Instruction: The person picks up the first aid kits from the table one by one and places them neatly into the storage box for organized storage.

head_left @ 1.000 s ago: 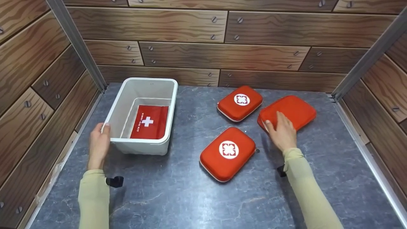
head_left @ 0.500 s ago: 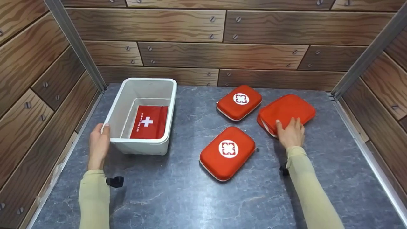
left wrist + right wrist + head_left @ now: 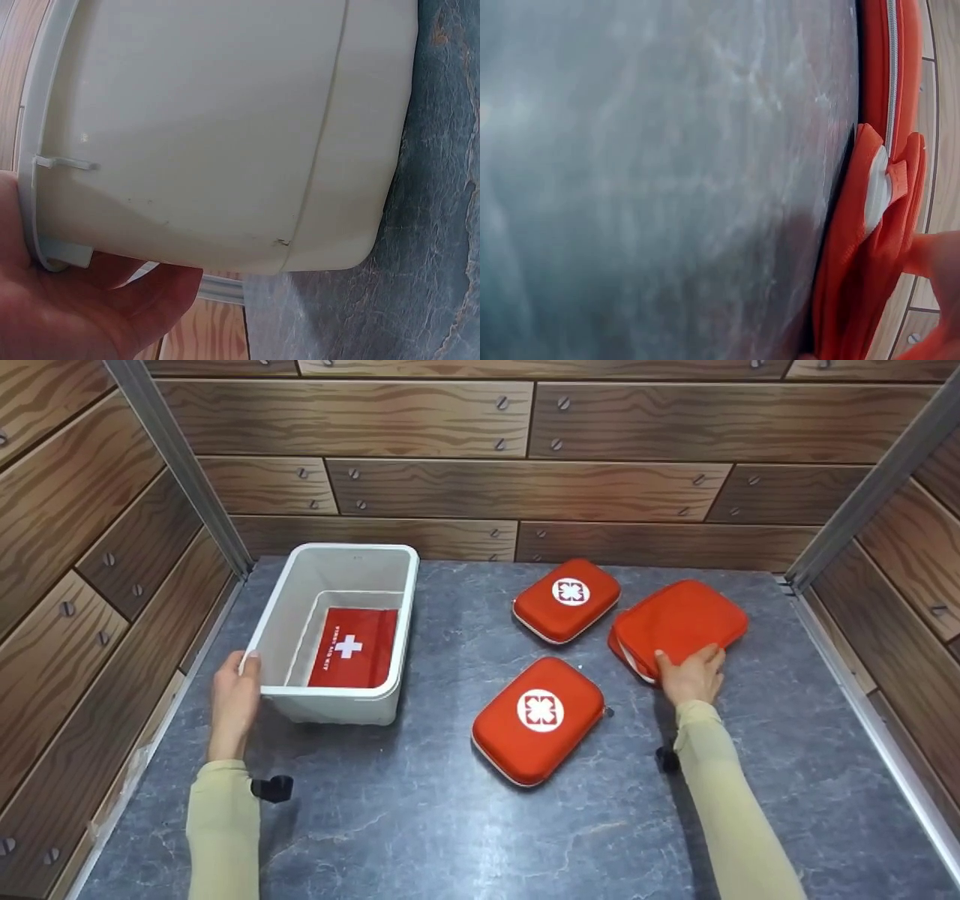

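My left hand (image 3: 236, 694) grips the near left corner of a white plastic bin (image 3: 330, 705), with the thumb over its rim and the fingers below it in the left wrist view. Inside the bin lies a flat red first aid pouch (image 3: 367, 660) with a white cross. My right hand (image 3: 691, 675) is at the near edge of a plain red zip case (image 3: 679, 619), its thumb and fingers spread along that edge. The case gapes at its near left corner, showing a pale inside in the right wrist view. I cannot tell whether the fingers pinch its edge.
Two red hard-shell first aid cases with white round emblems lie left of the right hand: a near case (image 3: 525, 742) and a far case (image 3: 551, 615). Wood-patterned walls (image 3: 420, 424) enclose the grey marbled table (image 3: 420, 825) at the back and both sides.
My right hand has slid right along the near edge of the plain red case, whose near left corner now gapes more. The left hand and the bin have stayed put.
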The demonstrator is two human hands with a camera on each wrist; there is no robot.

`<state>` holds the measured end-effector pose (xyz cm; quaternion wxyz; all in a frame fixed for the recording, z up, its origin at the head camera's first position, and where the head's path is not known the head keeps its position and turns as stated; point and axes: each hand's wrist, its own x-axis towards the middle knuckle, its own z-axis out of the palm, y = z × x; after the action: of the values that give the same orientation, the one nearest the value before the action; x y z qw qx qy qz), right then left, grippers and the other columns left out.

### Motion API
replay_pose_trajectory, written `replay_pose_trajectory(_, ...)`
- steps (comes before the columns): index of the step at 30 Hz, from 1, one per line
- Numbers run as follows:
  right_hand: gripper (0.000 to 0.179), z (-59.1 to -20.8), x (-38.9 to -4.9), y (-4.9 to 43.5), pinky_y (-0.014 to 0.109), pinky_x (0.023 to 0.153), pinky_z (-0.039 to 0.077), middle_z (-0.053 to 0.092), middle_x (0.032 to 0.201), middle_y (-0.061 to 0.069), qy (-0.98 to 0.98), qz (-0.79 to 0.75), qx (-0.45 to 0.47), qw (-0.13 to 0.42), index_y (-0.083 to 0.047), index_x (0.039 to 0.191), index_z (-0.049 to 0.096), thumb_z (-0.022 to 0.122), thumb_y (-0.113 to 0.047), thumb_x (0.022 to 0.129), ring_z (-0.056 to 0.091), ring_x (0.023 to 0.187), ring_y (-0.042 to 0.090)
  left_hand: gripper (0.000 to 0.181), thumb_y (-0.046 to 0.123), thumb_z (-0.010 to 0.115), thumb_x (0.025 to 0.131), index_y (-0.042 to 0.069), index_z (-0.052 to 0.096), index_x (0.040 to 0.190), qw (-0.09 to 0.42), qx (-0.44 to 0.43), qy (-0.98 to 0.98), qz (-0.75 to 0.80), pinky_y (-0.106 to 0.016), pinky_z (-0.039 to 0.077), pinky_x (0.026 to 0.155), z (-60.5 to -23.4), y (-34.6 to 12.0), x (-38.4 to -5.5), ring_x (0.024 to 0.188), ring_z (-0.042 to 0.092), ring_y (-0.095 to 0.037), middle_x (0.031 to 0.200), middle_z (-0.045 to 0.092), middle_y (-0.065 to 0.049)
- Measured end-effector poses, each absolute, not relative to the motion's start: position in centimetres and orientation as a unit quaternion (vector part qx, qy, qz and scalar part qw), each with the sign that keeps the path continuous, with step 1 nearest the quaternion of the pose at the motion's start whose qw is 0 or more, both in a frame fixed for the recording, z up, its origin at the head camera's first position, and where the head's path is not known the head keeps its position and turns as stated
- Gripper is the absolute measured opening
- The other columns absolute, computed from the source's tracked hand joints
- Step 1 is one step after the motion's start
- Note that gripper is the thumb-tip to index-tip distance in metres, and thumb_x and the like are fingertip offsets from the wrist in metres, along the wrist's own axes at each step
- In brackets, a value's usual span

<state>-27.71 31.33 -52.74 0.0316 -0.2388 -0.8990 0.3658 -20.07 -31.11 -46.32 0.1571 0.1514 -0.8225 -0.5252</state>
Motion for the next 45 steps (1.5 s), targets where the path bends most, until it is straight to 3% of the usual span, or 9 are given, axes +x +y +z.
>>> replay_pose_trajectory(7,0.091,-52.4,-27.7,31.6,0.060,0.108,0.023,0.024,0.141,0.043,-0.888,0.376,-0.263,0.027,0.011,0.147,0.002,0.056,-0.042,0.096,0.032,0.126,0.060,0.039,0.020,0.036,0.105,-0.011,0.055,0.121,0.163,0.144,-0.823,-0.525,-0.038,0.036,0.089,-46.3,-31.2,-20.1,0.102,0.051,-0.029,0.117,0.058,-0.028)
replay_pose_trajectory(16,0.081,-51.5,-27.3,32.9,0.052,0.110,0.026,0.035,0.140,0.039,-0.863,0.425,-0.271,-0.022,0.017,0.144,0.015,0.058,-0.032,0.096,0.033,0.131,0.050,0.039,0.019,0.037,0.105,-0.011,0.055,0.121,0.167,0.146,-0.824,-0.521,-0.044,0.036,0.093,-46.2,-31.2,-20.1,0.106,0.052,-0.033,0.119,0.057,-0.029)
replay_pose_trajectory(18,0.072,-51.4,-27.2,33.0,0.047,0.104,0.035,0.048,0.127,0.035,-0.852,0.445,-0.276,-0.021,0.017,0.138,0.028,0.060,-0.029,0.094,0.046,0.119,0.044,0.039,0.019,0.037,0.105,-0.011,0.055,0.121,0.165,0.146,-0.824,-0.521,-0.042,0.036,0.092,-46.2,-31.2,-20.1,0.104,0.051,-0.031,0.118,0.057,-0.028)
replay_pose_trajectory(21,0.049,-51.2,-27.1,33.4,0.036,0.082,0.048,0.059,0.090,0.018,-0.811,0.509,-0.288,-0.016,0.011,0.119,0.043,0.065,-0.023,0.092,0.060,0.082,0.029,0.038,0.019,0.037,0.105,-0.010,0.055,0.121,0.164,0.148,-0.823,-0.523,-0.038,0.036,0.090,-46.3,-31.2,-20.1,0.102,0.051,-0.029,0.117,0.058,-0.027)
replay_pose_trajectory(24,0.029,-50.9,-27.2,33.8,0.027,0.058,0.047,0.051,0.062,0.001,-0.741,0.602,-0.297,-0.016,0.000,0.102,0.044,0.067,-0.013,0.091,0.053,0.051,0.015,0.038,0.019,0.037,0.104,-0.011,0.055,0.120,0.169,0.149,-0.825,-0.518,-0.038,0.037,0.089,-46.3,-31.3,-20.1,0.102,0.052,-0.030,0.116,0.058,-0.028)
replay_pose_trajectory(28,0.018,-50.6,-27.0,34.3,0.023,0.048,0.044,0.048,0.053,-0.003,-0.674,0.672,-0.306,-0.022,-0.004,0.089,0.047,0.065,-0.007,0.091,0.045,0.042,0.010,0.038,0.019,0.037,0.104,-0.011,0.056,0.120,0.171,0.149,-0.826,-0.515,-0.040,0.037,0.089,-46.3,-31.3,-20.1,0.102,0.052,-0.031,0.116,0.058,-0.028)
replay_pose_trajectory(32,0.016,-50.7,-26.7,34.2,0.023,0.053,0.048,0.052,0.060,-0.004,-0.677,0.674,-0.294,-0.011,-0.004,0.085,0.047,0.061,-0.008,0.093,0.051,0.050,0.007,0.038,0.019,0.037,0.104,-0.010,0.056,0.119,0.167,0.151,-0.826,-0.516,-0.039,0.037,0.089,-46.3,-31.3,-20.2,0.100,0.051,-0.030,0.114,0.058,-0.028)
replay_pose_trajectory(39,0.009,-50.7,-26.3,33.7,0.032,0.061,0.056,0.046,0.101,0.011,-0.651,0.719,-0.243,0.023,-0.002,0.105,0.040,0.045,-0.007,0.100,0.061,0.068,0.009,0.038,0.021,0.036,0.105,-0.009,0.056,0.118,0.160,0.149,-0.828,-0.517,-0.037,0.036,0.087,-46.3,-31.3,-20.2,0.099,0.050,-0.028,0.112,0.058,-0.027)
replay_pose_trajectory(45,0.012,-50.3,-25.4,33.9,0.031,0.060,0.056,0.042,0.106,0.011,-0.630,0.739,-0.236,0.030,-0.003,0.113,0.041,0.041,-0.009,0.103,0.061,0.068,0.011,0.039,0.022,0.037,0.105,-0.009,0.055,0.119,0.156,0.148,-0.830,-0.515,-0.036,0.035,0.088,-46.4,-31.3,-20.2,0.099,0.049,-0.028,0.113,0.058,-0.027)
